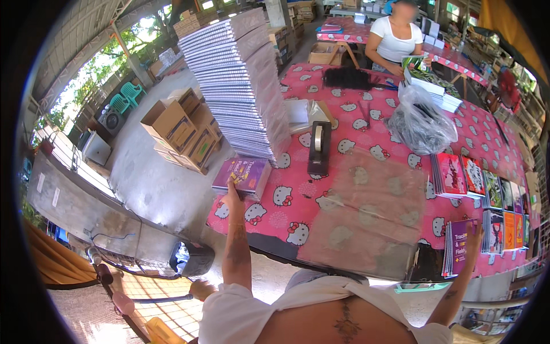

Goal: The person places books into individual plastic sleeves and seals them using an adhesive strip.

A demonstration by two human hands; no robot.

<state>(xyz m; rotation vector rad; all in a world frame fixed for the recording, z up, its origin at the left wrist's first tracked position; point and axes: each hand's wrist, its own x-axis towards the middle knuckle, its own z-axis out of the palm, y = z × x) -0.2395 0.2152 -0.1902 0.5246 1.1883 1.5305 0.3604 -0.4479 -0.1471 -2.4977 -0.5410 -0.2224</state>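
My left hand (232,199) rests on the near edge of a short stack of purple notebooks (246,175) at the table's left edge, fingers stretched over the top cover. My right hand (474,236) is at the right edge of another purple notebook pile (458,246), fingers extended upward; whether it grips the pile is not clear. Behind the left stack rises a tall, leaning tower of spiral-bound notebooks (238,92). A black tape dispenser (319,149) stands right of the tower. Clear plastic sheets (366,212) lie flat between my hands.
Rows of colourful notebooks (452,175) line the right side of the pink patterned table (298,195). A crumpled plastic bag (421,123) lies farther back. Across the table a person (395,37) handles notebooks. Cardboard boxes (183,129) and a dark bin (195,258) stand on the floor.
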